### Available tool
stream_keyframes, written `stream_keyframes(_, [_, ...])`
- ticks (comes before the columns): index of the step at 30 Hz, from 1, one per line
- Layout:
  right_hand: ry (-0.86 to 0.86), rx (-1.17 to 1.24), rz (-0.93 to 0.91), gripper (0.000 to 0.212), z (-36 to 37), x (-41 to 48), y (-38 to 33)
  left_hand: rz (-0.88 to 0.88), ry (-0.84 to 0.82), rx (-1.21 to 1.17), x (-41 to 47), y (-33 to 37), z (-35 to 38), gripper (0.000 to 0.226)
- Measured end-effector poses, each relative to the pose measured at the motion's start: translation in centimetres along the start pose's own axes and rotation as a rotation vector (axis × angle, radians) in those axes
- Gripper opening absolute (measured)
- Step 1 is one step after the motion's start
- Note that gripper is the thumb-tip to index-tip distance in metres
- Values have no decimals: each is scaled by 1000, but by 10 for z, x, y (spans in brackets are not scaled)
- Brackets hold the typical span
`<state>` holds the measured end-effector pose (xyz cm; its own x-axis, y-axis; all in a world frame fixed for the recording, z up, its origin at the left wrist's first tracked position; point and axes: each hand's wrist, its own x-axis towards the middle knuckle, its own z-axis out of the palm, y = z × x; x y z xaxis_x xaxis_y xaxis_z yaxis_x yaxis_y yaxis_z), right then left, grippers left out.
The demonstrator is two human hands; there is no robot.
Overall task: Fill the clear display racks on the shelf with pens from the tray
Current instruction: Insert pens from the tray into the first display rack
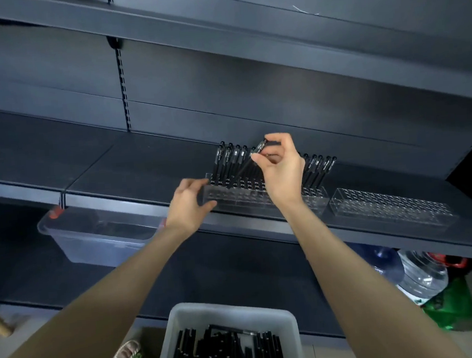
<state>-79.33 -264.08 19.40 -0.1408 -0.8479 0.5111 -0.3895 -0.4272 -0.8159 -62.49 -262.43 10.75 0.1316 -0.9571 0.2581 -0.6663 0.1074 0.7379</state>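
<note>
The step in hand was seating one pen in the first rack. At the centre of the frame the right hand [281, 172] pinched a black pen [245, 166] near its capped end between thumb and fingertips, the other fingers curled loosely behind. The pen slanted down to the left, its tip at or just above the holes in the near rack [230, 198]; whether it had entered a hole could not be told.

The left hand [187, 206], left of centre, held the rack's left end, thumb and fingers [198, 183] curled round the clear corner, seemingly to steady it on the shelf [142, 164].

Standing pens [227, 162] filled holes at the rack's back left, and another group [318, 168] stood at its right end; the middle and front rows looked mostly unfilled. A second rack [388, 208], to the right, held nothing. The task therefore seemed to be at an early stage.

The next move probably called for tipping the pen upright over a free hole beside the left group, pushing it down until it stood, then releasing and reaching down to the grey tray [184, 320] at the bottom centre, where many loose pens [224, 351] lay.
</note>
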Motion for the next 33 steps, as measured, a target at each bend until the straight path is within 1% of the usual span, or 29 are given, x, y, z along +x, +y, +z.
stream_keyframes(4, [41, -28, -85, 30, 16, 18, 10, -34, 16, -10, 19, -14, 8, 59])
stream_keyframes(9, [6, -102, -160, 30, 30, 24, 28, -13, 55, -129, 26, -24, 18, 45])
stream_keyframes(12, [-48, -152, -166, 30, 35, 23, 37, 5, 113, -149, 27, -29, 23, 38])
stream_keyframes(16, [-141, -259, -165, 30, 46, 24, 46, 44, 163, -111, 29, -31, 27, 31])
stream_keyframes(19, [-180, -351, -166, 32, 54, 26, 50, 61, 185, -99, 31, -33, 29, 28])
stream_keyframes(21, [-170, -369, -143, 32, 57, 24, 53, 65, 188, -97, 31, -36, 30, 27])
stream_keyframes(27, [-112, -384, -157, 32, 58, 21, 54, 37, 157, -110, 32, -34, 28, 29])
stream_keyframes(31, [-86, -368, -158, 46, 54, 11, 50, 22, 148, -146, 19, -32, 23, 42])
stream_keyframes(33, [-76, -334, -129, 51, 49, 1, 47, 23, 169, -166, 6, -31, 20, 44])
